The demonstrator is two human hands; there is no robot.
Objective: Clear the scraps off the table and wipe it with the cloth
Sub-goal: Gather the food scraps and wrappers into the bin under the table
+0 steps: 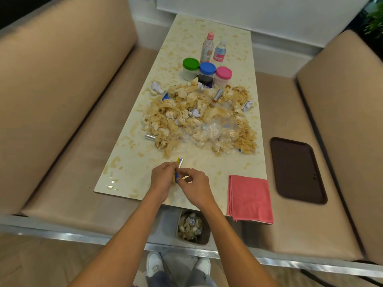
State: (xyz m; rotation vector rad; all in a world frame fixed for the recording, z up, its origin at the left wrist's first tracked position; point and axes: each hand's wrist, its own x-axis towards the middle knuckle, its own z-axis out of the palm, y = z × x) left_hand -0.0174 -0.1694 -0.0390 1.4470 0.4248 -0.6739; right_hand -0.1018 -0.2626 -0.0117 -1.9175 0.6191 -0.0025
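Foil wrapper (179, 164) sits pinched betw. our left hand (162, 179) & right hand (194, 184) over the near edge of the table (132, 162) (bin (205, 241) right below, prob. why), scraps (199, 119) heaped mid-table, pink cloth (249, 197) parked at the near-right corner til wiping.

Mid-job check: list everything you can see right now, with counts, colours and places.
Table: one, cream speckled, centre.
Scraps: one pile, tan and white, mid-table.
Jars: three, green, blue and pink lids, behind the pile.
Bottles: two, pink-capped and blue-labelled, behind the jars.
Cloth: one, pink, table's near right corner.
Tray: one, dark brown, right bench seat.
Bin: one, holding scraps, below table's near edge.
Benches: two, tan, either side.
Foil wrappers: few, silver, blue, yellow, pinched by both hands.
Left hand: over near table edge.
Right hand: beside it.
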